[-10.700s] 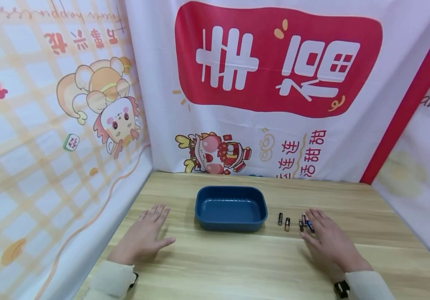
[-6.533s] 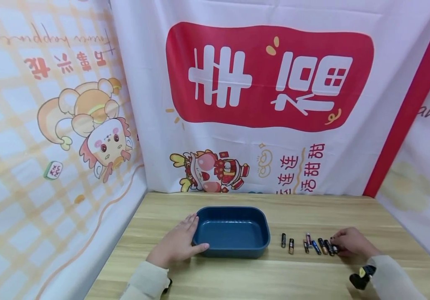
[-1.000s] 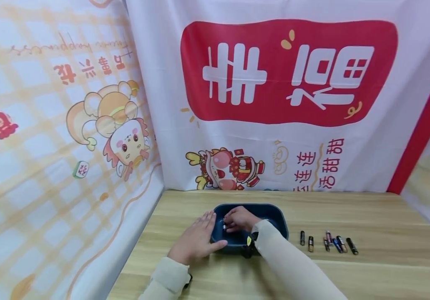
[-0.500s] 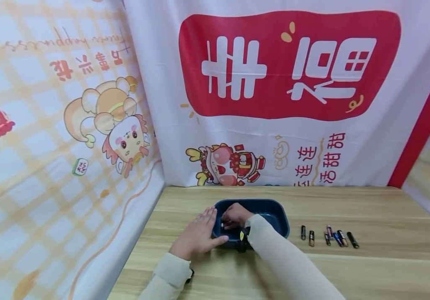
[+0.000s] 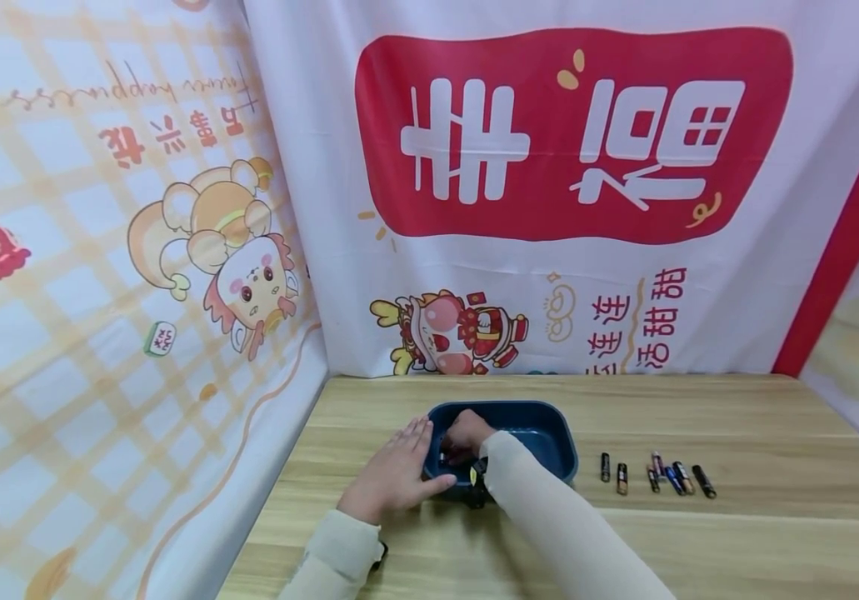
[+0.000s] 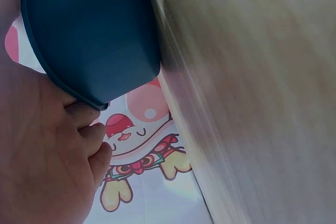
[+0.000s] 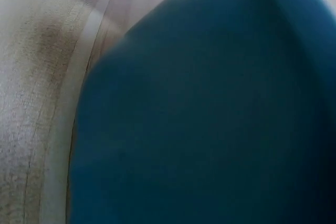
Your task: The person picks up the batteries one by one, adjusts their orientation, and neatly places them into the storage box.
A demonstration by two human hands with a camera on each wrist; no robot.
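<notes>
A dark blue rectangular container (image 5: 541, 433) stands on the table. My left hand (image 5: 392, 471) rests along its left rim with the fingers extended and the thumb over the near edge. In the left wrist view those fingers lie against the container's outer end (image 6: 94, 35). My right hand (image 5: 468, 433) reaches down inside, at the left end, its curled fingers pinching a small battery (image 5: 443, 457) that is mostly hidden. The right wrist view is filled by the container's outer wall (image 7: 199, 119), and the right fingers are out of sight there.
To the right of the container lie several loose batteries: a black one (image 5: 605, 467), a black-and-copper one (image 5: 621, 478), a blue one (image 5: 674, 480) and another black one (image 5: 704, 482) among them. Printed cloth (image 5: 339, 208) hangs behind and at both sides of the wooden table (image 5: 774, 467).
Earlier the left hand came from the table to the rim, and the right hand went from the battery row into the container. In the last second the right hand has sunk slightly lower and left.
</notes>
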